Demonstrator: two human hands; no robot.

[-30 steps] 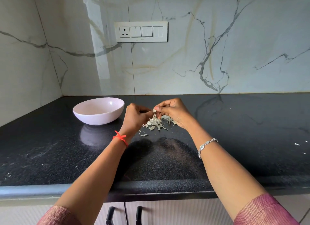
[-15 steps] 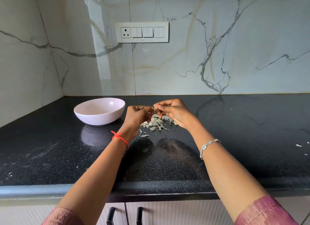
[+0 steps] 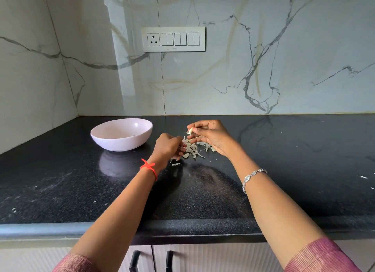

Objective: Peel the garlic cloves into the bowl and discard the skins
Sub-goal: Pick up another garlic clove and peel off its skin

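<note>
A pale pink bowl (image 3: 121, 134) stands on the black counter, to the left of my hands. My right hand (image 3: 211, 136) pinches a small white garlic clove (image 3: 190, 131) between thumb and fingertips, just above a heap of papery skins (image 3: 192, 150). My left hand (image 3: 169, 147) has dropped to the left edge of that heap, fingers curled down among the skins. Whether it grips a skin is hidden by the back of the hand. The bowl's inside is mostly out of sight.
The black granite counter (image 3: 284, 170) runs wide to the right, with a few white flecks near its right edge. Marble walls close the back and left. A switch panel (image 3: 173, 39) sits on the back wall. Cabinet handles (image 3: 151, 260) show below the counter edge.
My hands have come apart. The left one moved down to the skin heap, while the right one stayed up, still holding the clove, which now shows whiter.
</note>
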